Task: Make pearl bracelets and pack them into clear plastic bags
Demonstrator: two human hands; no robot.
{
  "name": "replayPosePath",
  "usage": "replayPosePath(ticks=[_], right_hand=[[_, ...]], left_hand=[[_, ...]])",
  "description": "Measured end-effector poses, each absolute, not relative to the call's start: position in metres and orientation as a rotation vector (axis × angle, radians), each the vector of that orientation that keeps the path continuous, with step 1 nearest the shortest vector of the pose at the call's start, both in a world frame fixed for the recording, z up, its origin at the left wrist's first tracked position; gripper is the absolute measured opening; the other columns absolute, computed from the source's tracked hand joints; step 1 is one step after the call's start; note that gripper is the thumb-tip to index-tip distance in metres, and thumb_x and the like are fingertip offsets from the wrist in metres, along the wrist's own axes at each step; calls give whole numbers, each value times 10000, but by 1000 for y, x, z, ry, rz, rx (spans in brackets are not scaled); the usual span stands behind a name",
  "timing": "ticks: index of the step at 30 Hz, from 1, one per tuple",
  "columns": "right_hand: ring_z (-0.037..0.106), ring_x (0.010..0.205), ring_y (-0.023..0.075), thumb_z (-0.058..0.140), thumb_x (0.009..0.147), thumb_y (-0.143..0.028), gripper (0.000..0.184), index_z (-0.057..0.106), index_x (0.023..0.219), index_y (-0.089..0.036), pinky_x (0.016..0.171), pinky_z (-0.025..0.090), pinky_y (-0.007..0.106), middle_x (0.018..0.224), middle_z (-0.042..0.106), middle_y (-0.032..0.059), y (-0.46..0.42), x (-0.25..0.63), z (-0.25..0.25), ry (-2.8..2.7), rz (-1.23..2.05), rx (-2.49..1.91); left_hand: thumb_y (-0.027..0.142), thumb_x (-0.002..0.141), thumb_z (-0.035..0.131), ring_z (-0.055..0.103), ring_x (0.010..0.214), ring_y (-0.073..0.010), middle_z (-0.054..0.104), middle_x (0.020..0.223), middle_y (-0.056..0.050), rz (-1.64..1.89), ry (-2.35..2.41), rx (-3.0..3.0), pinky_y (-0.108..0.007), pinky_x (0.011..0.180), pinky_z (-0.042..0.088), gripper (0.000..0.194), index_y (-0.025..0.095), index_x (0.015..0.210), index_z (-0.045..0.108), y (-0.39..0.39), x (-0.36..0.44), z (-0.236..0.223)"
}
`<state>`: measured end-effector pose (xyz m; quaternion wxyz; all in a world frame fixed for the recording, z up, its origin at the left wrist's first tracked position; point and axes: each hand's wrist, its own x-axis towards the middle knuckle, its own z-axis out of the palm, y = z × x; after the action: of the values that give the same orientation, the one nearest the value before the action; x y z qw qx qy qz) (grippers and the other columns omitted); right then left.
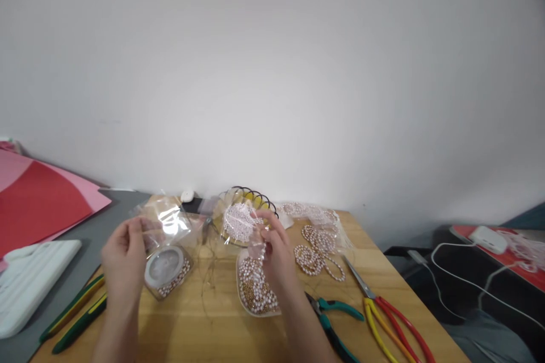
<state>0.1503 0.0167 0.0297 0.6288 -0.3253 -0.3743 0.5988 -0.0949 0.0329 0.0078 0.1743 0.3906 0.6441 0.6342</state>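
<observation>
Whitish wall [272, 68] fills 12 o'clock; wooden desk [204, 332] at 6. Red and pink sheets [38, 198] at 9. Scissors [372, 296] with red and yellow handles between 4 and 5 o'clock, blades toward 11. Teal-handled pliers [321, 311] at 5, near the scissors. Left hand [125, 244] at 8 o'clock, fingertips pinched on a clear plastic piece [172, 216]. Right hand [272, 238] at 6, fingers narrow, pinching clear plastic film [256, 247]; can't tell whether it belongs to the bag of pale beads [239, 222] at 7. Pinkish bead strands [313, 255] at 5. Tub [255, 315] of white and gold beads at 6, partly behind right wrist. Clear bead box [164, 266], round lid-like disc on top, near 8.
</observation>
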Motion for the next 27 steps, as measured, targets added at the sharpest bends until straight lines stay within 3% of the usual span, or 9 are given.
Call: replayPosePath(ticks=[4,7,10,13,15,19,21,24,27], right_hand=[[254,471,112,600,718,-255,187,665,890,-223,451,225,246,535,333,-85,25,164,41,-898,1461,-728],[183,452,95,619,654,-280,207,667,843,-213,433,199,239,516,278,-105,31,165,45,-867,1552,-697],[167,443,88,625,636,-284,210,660,831,-212,422,192,234,515,285,-109,33,170,45,-876,1573,-728],[203,455,102,593,662,-278,196,673,831,-218,434,214,240,535,309,-91,33,181,44,-1016,1587,-765],[261,483,121,561,680,-267,196,692,820,-227,458,244,251,563,373,-62,32,189,42,-1144,1562,-800],[355,566,156,519,693,-243,238,730,805,-244,526,290,269,670,524,-8,32,201,42,-1322,1476,-831],[402,612,165,518,692,-227,249,745,794,-236,563,308,276,731,577,9,32,205,42,-1395,1485,-807],[446,654,167,516,706,-197,272,766,807,-228,597,324,281,765,616,11,34,211,42,-1505,1552,-776],[443,644,157,508,707,-175,295,780,809,-231,592,330,277,742,610,-4,35,215,42,-1545,1577,-761]], left_hand=[[401,829,617,588,456,-202,625,526,15,1542,1908,1238,-287,478,442,218,203,797,703,50,-118,-2],[310,778,594,625,484,-214,664,584,-1,1479,1910,1290,-315,525,501,205,201,911,706,67,-118,-13],[309,748,593,731,909,-314,760,962,-118,1506,1880,1343,-437,848,563,360,183,1074,677,74,-112,-12],[421,794,599,518,1359,-363,656,1346,-164,1495,1745,1436,-486,1120,416,419,192,1135,682,65,-102,3],[530,882,525,580,1311,-328,691,1326,-138,1375,1556,1496,-447,1091,465,443,212,1123,717,53,-92,14],[652,959,394,767,914,-311,799,1046,-157,1075,1270,1505,-409,740,621,602,196,1109,757,35,-71,23],[657,926,492,732,1063,-327,750,1234,-160,1084,1253,1506,-421,820,605,560,227,1197,726,34,-64,23],[607,792,719,559,1339,-336,628,1449,-99,1124,1143,1634,-454,1100,446,605,302,1312,665,36,-58,29],[517,800,740,674,1093,-313,772,1105,-80,913,942,1841,-400,982,504,310,284,998,788,36,-53,42]])
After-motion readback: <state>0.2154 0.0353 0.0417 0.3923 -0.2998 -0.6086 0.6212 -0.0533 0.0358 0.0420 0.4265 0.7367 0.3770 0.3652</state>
